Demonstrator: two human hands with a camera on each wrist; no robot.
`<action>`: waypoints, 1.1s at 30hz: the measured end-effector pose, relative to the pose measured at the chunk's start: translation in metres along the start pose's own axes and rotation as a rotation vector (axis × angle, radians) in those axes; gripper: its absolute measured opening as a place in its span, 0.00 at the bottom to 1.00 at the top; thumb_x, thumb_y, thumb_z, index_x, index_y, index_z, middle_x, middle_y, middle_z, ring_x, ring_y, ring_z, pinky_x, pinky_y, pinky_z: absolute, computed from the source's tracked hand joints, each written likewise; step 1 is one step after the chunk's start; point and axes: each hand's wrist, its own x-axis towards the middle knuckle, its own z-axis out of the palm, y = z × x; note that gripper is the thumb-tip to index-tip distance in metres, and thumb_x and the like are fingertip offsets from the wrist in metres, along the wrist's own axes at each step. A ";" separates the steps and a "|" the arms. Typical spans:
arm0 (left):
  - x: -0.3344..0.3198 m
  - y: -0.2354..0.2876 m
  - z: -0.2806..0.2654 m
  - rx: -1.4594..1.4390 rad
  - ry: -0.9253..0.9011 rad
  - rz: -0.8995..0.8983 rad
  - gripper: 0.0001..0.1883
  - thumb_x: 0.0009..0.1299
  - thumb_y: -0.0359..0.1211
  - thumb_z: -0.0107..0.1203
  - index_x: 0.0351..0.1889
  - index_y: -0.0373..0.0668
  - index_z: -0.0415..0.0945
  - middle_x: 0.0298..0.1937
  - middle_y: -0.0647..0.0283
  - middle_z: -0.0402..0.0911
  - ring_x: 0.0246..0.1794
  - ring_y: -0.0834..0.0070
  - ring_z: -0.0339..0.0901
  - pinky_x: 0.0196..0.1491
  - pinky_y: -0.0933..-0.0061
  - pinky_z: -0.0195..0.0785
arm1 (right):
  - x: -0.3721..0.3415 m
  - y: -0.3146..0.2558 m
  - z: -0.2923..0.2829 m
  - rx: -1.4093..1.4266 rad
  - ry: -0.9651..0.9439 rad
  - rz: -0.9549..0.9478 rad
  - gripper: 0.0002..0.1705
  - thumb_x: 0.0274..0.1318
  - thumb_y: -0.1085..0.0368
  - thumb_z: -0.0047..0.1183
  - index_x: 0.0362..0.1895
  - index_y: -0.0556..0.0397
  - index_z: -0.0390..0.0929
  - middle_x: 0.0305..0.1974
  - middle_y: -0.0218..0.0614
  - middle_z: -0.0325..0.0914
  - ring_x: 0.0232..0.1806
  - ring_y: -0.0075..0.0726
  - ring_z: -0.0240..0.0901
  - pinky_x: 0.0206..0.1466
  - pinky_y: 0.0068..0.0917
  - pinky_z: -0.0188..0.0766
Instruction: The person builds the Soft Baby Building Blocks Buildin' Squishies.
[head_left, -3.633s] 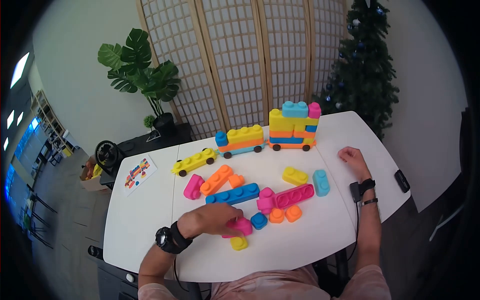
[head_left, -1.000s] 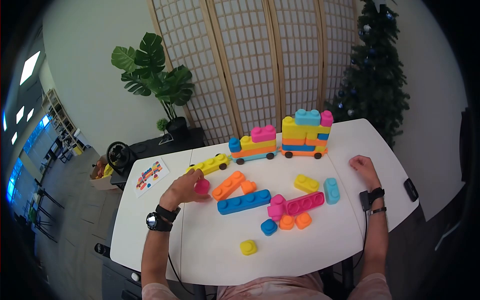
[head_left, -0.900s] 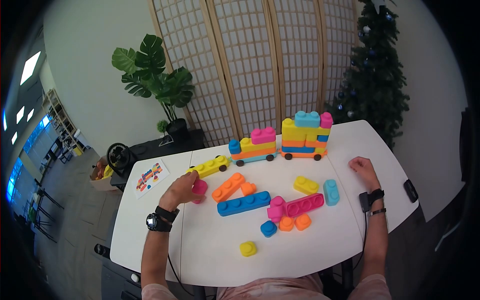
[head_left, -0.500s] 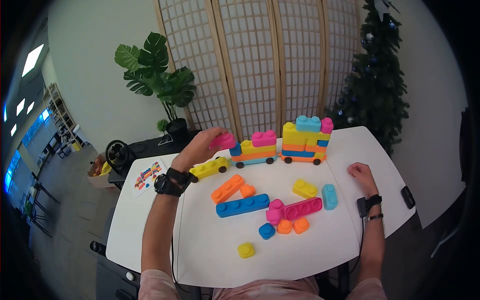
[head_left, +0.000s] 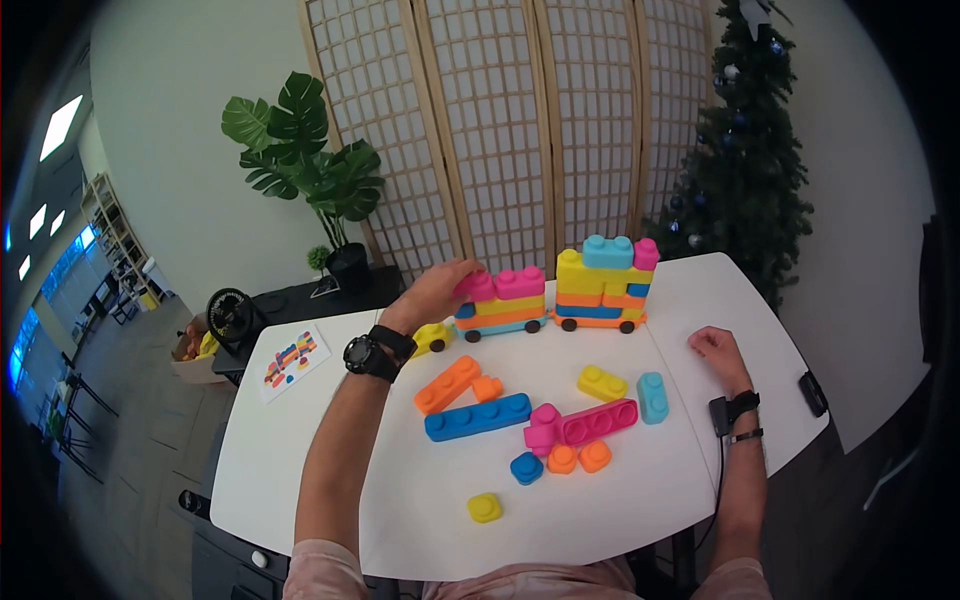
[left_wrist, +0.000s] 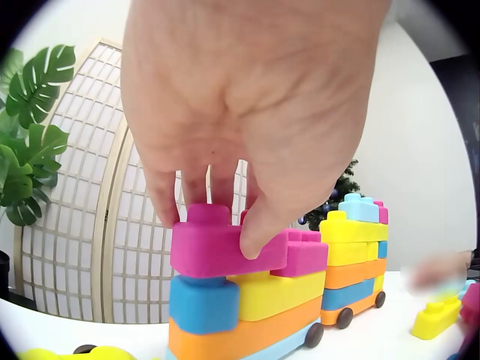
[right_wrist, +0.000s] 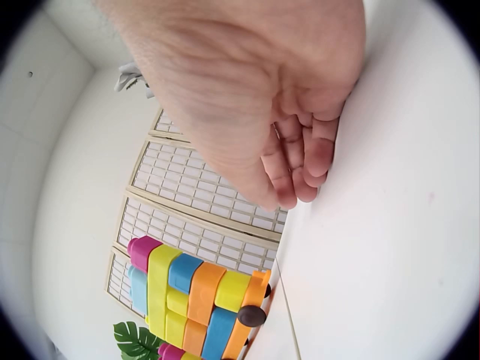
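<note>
My left hand [head_left: 440, 293] grips a pink block [left_wrist: 217, 249] from above, thumb on its near side, on top of the middle car. That block sits over the blue block [left_wrist: 204, 304] and the yellow block [left_wrist: 279, 292], beside a second pink block [head_left: 521, 283]. An orange layer [left_wrist: 251, 334] on a light-blue wheeled base lies underneath. The taller car [head_left: 603, 285] stands just right, topped with light blue and pink. My right hand [head_left: 718, 350] rests on the table at the right, fingers loosely curled, holding nothing.
Loose blocks lie mid-table: a long blue one [head_left: 478, 417], an orange one [head_left: 447, 385], a long pink one [head_left: 598, 422], a yellow one [head_left: 602, 383] and several small ones. A low yellow car [head_left: 432, 338] is partly behind my left arm. A picture card [head_left: 292, 362] lies at the left.
My left hand has carried the pink block from the table's left part up and right onto the middle car. A different pink block was placed there earlier. The right hand stays at rest.
</note>
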 end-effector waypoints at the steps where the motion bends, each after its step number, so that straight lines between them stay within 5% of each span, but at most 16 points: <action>1: -0.001 0.000 0.000 0.000 0.001 -0.003 0.26 0.67 0.22 0.66 0.64 0.42 0.77 0.56 0.51 0.84 0.60 0.45 0.82 0.62 0.50 0.77 | 0.001 0.000 0.000 -0.003 0.011 0.002 0.10 0.72 0.62 0.64 0.42 0.57 0.88 0.34 0.25 0.84 0.37 0.19 0.76 0.45 0.21 0.73; 17: -0.006 0.006 0.019 0.081 0.023 -0.113 0.30 0.68 0.24 0.67 0.71 0.38 0.78 0.55 0.48 0.87 0.58 0.45 0.82 0.64 0.51 0.77 | 0.004 0.003 0.000 -0.009 -0.016 -0.035 0.08 0.72 0.64 0.62 0.42 0.56 0.88 0.34 0.24 0.84 0.37 0.19 0.74 0.46 0.21 0.72; 23: -0.014 0.014 0.016 0.098 -0.041 -0.150 0.36 0.70 0.35 0.70 0.77 0.38 0.72 0.66 0.48 0.83 0.66 0.47 0.80 0.69 0.52 0.74 | 0.006 0.007 -0.002 0.009 -0.027 -0.019 0.08 0.72 0.64 0.61 0.42 0.56 0.88 0.34 0.24 0.84 0.38 0.19 0.75 0.47 0.21 0.72; 25: -0.021 0.011 0.026 0.370 0.271 0.088 0.39 0.71 0.40 0.71 0.79 0.41 0.70 0.72 0.49 0.80 0.72 0.50 0.77 0.73 0.53 0.73 | 0.005 -0.001 0.000 0.011 -0.012 -0.020 0.08 0.72 0.64 0.62 0.42 0.57 0.88 0.34 0.24 0.83 0.37 0.19 0.75 0.46 0.21 0.72; 26: -0.020 0.017 0.023 0.364 0.270 0.100 0.39 0.71 0.40 0.71 0.79 0.41 0.70 0.72 0.49 0.80 0.72 0.50 0.77 0.73 0.53 0.73 | 0.001 -0.003 0.002 0.018 -0.003 -0.012 0.09 0.71 0.65 0.62 0.42 0.58 0.88 0.33 0.24 0.83 0.36 0.19 0.74 0.45 0.21 0.72; 29: -0.028 0.048 0.010 0.315 0.224 0.089 0.38 0.74 0.45 0.71 0.78 0.42 0.71 0.73 0.50 0.79 0.75 0.53 0.75 0.75 0.54 0.71 | -0.004 -0.010 0.003 0.013 0.006 -0.015 0.09 0.71 0.64 0.63 0.42 0.58 0.88 0.33 0.24 0.82 0.37 0.19 0.75 0.45 0.21 0.72; 33: -0.049 0.088 -0.002 0.093 -0.165 -0.028 0.34 0.74 0.52 0.70 0.70 0.42 0.76 0.63 0.50 0.85 0.65 0.53 0.82 0.65 0.55 0.77 | -0.007 -0.018 0.005 -0.016 0.017 0.014 0.10 0.73 0.62 0.62 0.43 0.57 0.87 0.34 0.25 0.83 0.38 0.20 0.75 0.47 0.21 0.72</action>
